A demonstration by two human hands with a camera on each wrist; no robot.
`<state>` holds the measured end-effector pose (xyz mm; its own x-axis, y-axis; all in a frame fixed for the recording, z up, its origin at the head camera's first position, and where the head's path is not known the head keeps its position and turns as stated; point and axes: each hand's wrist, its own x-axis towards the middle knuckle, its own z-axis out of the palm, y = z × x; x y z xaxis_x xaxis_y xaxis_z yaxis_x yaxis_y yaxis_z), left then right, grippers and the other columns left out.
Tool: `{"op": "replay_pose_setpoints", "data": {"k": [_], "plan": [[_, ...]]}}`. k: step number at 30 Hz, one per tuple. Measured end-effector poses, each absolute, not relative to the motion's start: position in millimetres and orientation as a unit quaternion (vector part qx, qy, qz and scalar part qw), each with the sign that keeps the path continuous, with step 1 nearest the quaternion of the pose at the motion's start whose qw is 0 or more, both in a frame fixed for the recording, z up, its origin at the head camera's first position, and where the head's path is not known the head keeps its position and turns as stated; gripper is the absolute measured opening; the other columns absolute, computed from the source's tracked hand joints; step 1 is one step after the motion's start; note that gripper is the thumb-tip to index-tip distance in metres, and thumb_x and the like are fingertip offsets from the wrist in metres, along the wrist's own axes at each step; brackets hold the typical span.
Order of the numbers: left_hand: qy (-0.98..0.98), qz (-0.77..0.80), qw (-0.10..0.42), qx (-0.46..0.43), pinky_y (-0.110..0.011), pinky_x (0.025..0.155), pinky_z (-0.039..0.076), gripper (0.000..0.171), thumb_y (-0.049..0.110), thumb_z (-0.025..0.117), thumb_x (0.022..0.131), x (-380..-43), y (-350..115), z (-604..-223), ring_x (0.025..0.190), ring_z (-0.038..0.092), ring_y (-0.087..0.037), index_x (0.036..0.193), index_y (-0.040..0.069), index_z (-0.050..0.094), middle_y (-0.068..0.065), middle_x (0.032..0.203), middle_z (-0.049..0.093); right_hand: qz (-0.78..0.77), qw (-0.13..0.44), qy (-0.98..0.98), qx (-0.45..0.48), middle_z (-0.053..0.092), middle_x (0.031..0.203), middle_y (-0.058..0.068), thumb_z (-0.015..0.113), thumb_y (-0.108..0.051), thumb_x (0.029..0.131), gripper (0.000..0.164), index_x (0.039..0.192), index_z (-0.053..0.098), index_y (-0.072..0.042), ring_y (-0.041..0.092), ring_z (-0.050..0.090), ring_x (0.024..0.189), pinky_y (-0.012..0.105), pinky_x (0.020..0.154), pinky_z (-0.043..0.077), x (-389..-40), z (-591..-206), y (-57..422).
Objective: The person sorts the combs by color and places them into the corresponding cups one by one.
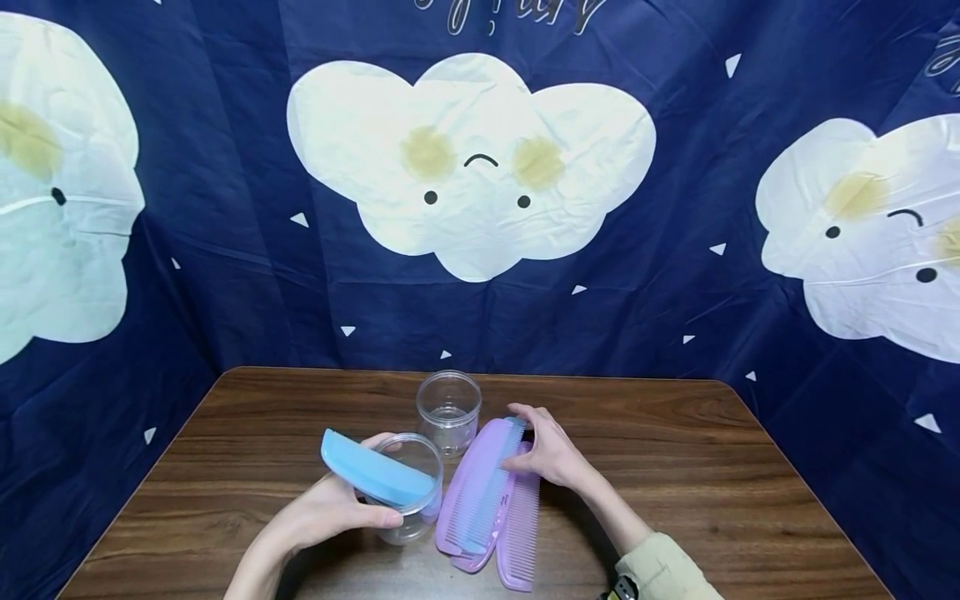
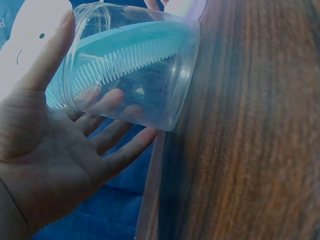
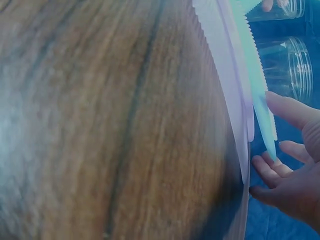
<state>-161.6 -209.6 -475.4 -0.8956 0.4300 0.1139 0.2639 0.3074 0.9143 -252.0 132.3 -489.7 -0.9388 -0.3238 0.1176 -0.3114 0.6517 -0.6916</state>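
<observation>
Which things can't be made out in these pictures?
Head view: rightmost purple comb's upper part, partly hidden by the right hand.
Head view: wrist device, cut off by bottom edge.
Head view: curtain lettering, cut off by top edge.
Right wrist view: held jar, cut off by top edge.

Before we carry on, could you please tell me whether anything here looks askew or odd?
The middle printed cloud behind the table looks upside down, its mouth above its eyes. The blue comb slants out of the jar held in the left hand.
</observation>
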Motion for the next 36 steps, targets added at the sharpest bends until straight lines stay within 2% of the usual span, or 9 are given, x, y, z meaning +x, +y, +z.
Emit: {"op": "replay_pose_setpoints", "data": {"k": [8,15,18,22,30,36], "plan": [[0.804,0.55,0.083,0.21,-0.015,0.097,0.044,0.094,0.018,0.088,0.08,-161,-209,-475,0.119,0.057,0.001,0.156,0.004,0.034,-0.027,0.155,0.045,-0.428,0.001,0.891,-0.152,0.056,0.133,0.016,0.095,-0.007,0.065,0.091,0.147,0.053,-0.01,0.034,0.064,0.117,0.046,0.099,0.055,-251,-484,133],[0.802,0.552,0.083,0.212,-0.016,0.097,0.045,0.094,0.017,0.088,0.08,-160,-209,-474,0.119,0.057,0.001,0.156,0.003,0.033,-0.028,0.155,0.044,-0.505,0.002,0.854,-0.127,0.049,0.134,0.02,0.091,0.007,0.066,0.093,0.148,0.05,-0.007,0.029,0.061,0.11,0.03,0.083,0.062,-251,-481,133],[0.803,0.552,0.082,0.21,-0.015,0.097,0.044,0.094,0.018,0.088,0.08,-160,-208,-474,0.119,0.056,0.001,0.156,0.004,0.033,-0.027,0.155,0.044,-0.5,-0.019,0.859,-0.11,0.05,0.135,0.018,0.09,0.005,0.066,0.092,0.148,0.052,-0.01,0.025,0.059,0.103,0.023,0.077,0.058,-252,-479,135],[0.804,0.551,0.073,0.213,-0.015,0.098,0.044,0.094,0.018,0.088,0.08,-161,-208,-475,0.121,0.056,0.001,0.155,0.003,0.034,-0.027,0.155,0.045,-0.489,-0.055,0.866,-0.086,0.053,0.137,0.014,0.09,0.0,0.068,0.089,0.148,0.054,-0.014,0.021,0.065,0.095,0.019,0.072,0.051,-253,-476,137],[0.8,0.556,0.072,0.215,-0.015,0.098,0.044,0.094,0.016,0.088,0.079,-160,-208,-476,0.12,0.056,0.002,0.155,0.002,0.034,-0.028,0.155,0.044,-0.507,-0.089,0.854,-0.07,0.053,0.138,0.013,0.089,0.002,0.07,0.087,0.148,0.053,-0.013,0.024,0.07,0.099,0.018,0.074,0.053,-253,-470,139],[0.799,0.555,0.07,0.221,-0.016,0.097,0.045,0.094,0.016,0.088,0.079,-160,-209,-475,0.12,0.057,0.001,0.155,0.003,0.034,-0.029,0.154,0.044,-0.532,-0.09,0.84,-0.066,0.059,0.132,0.013,0.087,0.004,0.07,0.087,0.148,0.054,-0.014,0.023,0.072,0.097,0.018,0.075,0.052,-250,-464,139]]}}
